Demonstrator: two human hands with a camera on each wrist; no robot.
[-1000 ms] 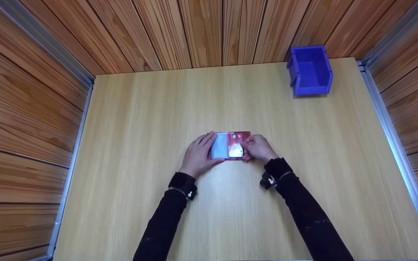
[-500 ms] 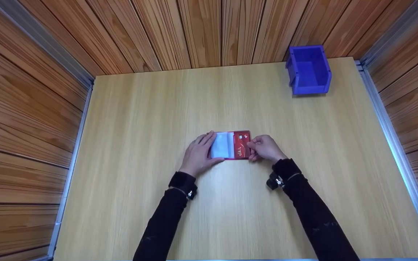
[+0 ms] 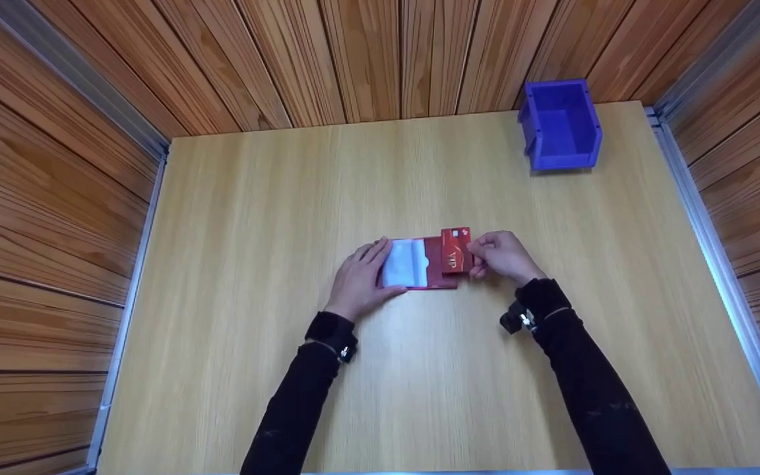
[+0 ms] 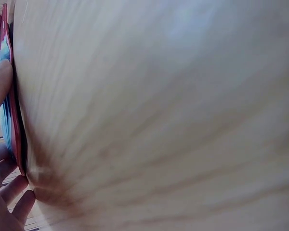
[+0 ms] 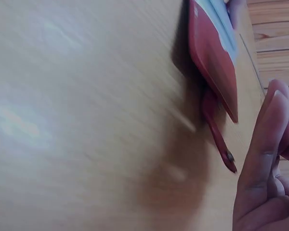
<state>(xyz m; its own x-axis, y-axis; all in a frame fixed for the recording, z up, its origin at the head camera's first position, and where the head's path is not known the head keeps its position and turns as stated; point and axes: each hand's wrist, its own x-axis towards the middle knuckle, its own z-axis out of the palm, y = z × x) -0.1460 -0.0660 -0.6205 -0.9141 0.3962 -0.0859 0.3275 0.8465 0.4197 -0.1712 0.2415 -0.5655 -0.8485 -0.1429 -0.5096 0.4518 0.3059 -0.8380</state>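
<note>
A red card holder [image 3: 434, 282] lies opened out on the table, with clear bluish sleeves [image 3: 398, 265] on its left part. My left hand [image 3: 357, 278] holds the holder's left end, fingers along the far side and thumb at the near edge. In the left wrist view, that thumb [image 4: 1, 84] lies against the sleeves. My right hand [image 3: 504, 256] pinches the right edge of a red card [image 3: 454, 252] marked VIP, over the holder's right end. In the right wrist view, a red snap strap [image 5: 216, 130] sticks out from the holder; the card cannot be made out there.
A blue-purple open-fronted bin [image 3: 561, 128] stands at the table's back right. Wood-panelled walls [image 3: 367, 59] and metal rails [image 3: 716, 264] border the light wooden table [image 3: 274, 198].
The VIP card has slid rightward out of the sleeve, then up and right off it, in my right hand. My left hand and the holder have stayed in place.
</note>
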